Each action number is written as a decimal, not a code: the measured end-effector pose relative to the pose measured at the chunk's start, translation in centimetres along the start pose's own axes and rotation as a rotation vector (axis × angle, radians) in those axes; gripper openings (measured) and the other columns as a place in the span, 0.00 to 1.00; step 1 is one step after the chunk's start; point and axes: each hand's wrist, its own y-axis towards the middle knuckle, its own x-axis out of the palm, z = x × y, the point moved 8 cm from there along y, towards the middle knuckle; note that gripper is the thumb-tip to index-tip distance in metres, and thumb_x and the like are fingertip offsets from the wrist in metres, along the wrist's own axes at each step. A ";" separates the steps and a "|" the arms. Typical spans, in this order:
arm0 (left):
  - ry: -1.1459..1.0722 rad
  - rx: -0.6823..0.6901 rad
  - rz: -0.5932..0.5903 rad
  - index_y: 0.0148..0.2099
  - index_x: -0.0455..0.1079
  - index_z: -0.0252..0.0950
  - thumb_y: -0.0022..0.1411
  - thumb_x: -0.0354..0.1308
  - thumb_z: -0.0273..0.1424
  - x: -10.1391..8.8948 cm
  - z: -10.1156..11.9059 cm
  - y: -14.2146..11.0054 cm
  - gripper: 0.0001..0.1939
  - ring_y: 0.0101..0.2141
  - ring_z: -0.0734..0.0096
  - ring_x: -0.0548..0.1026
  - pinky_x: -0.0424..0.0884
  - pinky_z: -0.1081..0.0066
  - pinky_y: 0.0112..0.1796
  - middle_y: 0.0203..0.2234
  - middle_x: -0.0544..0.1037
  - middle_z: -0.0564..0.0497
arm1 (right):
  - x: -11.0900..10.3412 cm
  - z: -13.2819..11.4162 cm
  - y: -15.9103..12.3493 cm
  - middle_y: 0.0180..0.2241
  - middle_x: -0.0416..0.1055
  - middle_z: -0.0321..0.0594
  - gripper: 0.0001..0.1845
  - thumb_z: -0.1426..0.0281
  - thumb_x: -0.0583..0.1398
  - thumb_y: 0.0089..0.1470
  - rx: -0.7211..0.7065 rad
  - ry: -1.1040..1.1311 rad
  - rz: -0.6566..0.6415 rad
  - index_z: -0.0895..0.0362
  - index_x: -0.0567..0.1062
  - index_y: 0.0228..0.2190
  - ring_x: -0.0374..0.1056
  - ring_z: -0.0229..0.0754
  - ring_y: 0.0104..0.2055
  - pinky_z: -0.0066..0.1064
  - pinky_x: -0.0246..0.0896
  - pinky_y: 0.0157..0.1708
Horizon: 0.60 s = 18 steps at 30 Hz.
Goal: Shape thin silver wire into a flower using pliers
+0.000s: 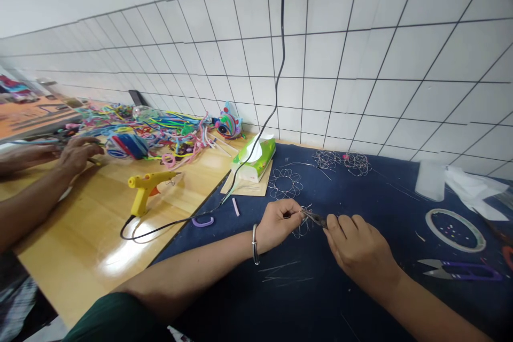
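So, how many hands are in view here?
4. The person's left hand pinches wire and their right hand grips pliers, both over dark blue cloth; a co-worker's nearer hand and farther hand are at the far left.

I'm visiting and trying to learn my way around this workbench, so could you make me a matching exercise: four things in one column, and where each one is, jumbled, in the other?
Things
1. Yellow glue gun
2. Green tissue pack
3. Pliers
4. Purple-handled snips

Places
A. On a tan sheet
B. In the right hand
C. Beside the round, pale-rimmed dish
D. On the bare wooden tabletop

Right pairs: 1-D, 2-A, 3-B, 4-C
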 end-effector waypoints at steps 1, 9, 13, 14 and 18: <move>-0.004 -0.002 0.002 0.27 0.67 0.30 0.57 0.53 0.32 0.0 0.0 0.0 0.10 0.21 0.80 0.61 0.58 0.79 0.24 0.19 0.66 0.54 | 0.0 0.0 0.1 0.23 0.61 0.37 0.12 0.69 0.54 0.54 0.001 0.004 -0.001 0.60 0.70 0.40 0.54 0.36 0.27 0.31 0.45 0.26; -0.084 0.017 -0.077 0.28 0.69 0.29 0.57 0.54 0.34 -0.2 0.5 0.5 0.12 0.22 0.79 0.63 0.59 0.79 0.24 0.20 0.69 0.52 | -0.6 0.7 0.0 0.27 0.65 0.39 0.13 0.68 0.55 0.53 0.010 -0.020 0.085 0.57 0.70 0.41 0.58 0.38 0.30 0.32 0.48 0.30; -0.136 0.058 -0.159 0.28 0.69 0.29 0.56 0.55 0.34 0.0 1.1 0.6 0.12 0.21 0.79 0.63 0.59 0.79 0.23 0.20 0.69 0.51 | -0.7 0.8 -0.3 0.27 0.66 0.39 0.14 0.68 0.57 0.51 -0.013 -0.076 0.150 0.56 0.70 0.41 0.58 0.39 0.30 0.33 0.48 0.30; -0.140 0.055 -0.170 0.29 0.69 0.29 0.56 0.55 0.34 0.0 1.0 0.5 0.12 0.22 0.80 0.63 0.59 0.79 0.23 0.20 0.69 0.51 | -0.8 0.7 -0.3 0.27 0.66 0.39 0.14 0.67 0.57 0.51 -0.016 -0.084 0.150 0.56 0.70 0.41 0.57 0.38 0.29 0.33 0.48 0.30; -0.143 0.047 -0.172 0.28 0.69 0.29 0.56 0.55 0.33 -0.1 0.9 0.5 0.11 0.22 0.80 0.63 0.59 0.78 0.25 0.20 0.68 0.52 | -0.8 0.5 -0.2 0.29 0.66 0.40 0.15 0.66 0.56 0.53 -0.017 -0.088 0.081 0.56 0.69 0.43 0.58 0.39 0.30 0.33 0.48 0.30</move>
